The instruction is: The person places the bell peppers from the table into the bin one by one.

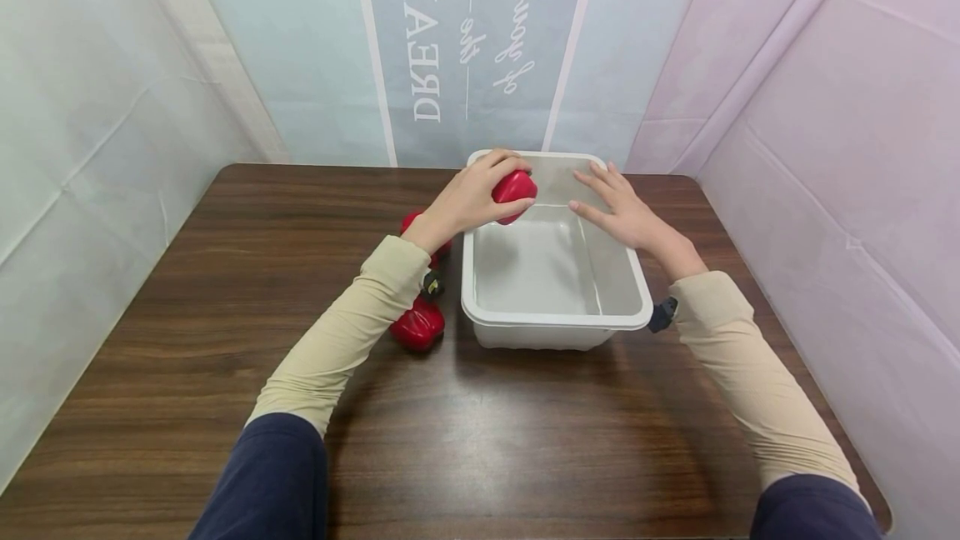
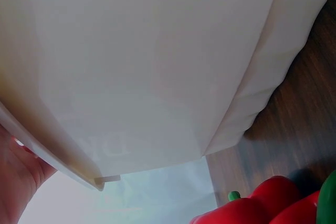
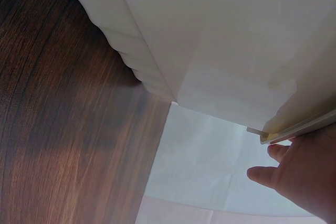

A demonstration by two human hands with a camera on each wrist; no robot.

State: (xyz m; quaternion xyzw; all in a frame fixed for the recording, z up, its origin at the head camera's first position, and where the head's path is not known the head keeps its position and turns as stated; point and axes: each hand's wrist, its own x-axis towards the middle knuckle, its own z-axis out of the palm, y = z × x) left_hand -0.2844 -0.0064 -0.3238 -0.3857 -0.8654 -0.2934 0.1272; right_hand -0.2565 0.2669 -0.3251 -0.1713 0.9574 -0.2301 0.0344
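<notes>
In the head view my left hand (image 1: 480, 190) grips a red bell pepper (image 1: 514, 193) over the back left part of a white plastic bin (image 1: 555, 321). My right hand (image 1: 618, 211) hovers over the bin's right side, fingers spread, holding nothing. Beyond the bin's rim in the left wrist view, part of the left hand (image 2: 21, 174) shows. The right hand (image 3: 307, 174) appears beside the rim in the right wrist view. More red bell peppers (image 1: 420, 325) lie on the table left of the bin, partly hidden under the left forearm.
A brown wooden table (image 1: 480, 440) carries the bin. Something green (image 2: 328, 200) shows beside the red peppers in the left wrist view. Pale cloth hangs along both sides, and a printed curtain (image 1: 472, 40) hangs behind the table.
</notes>
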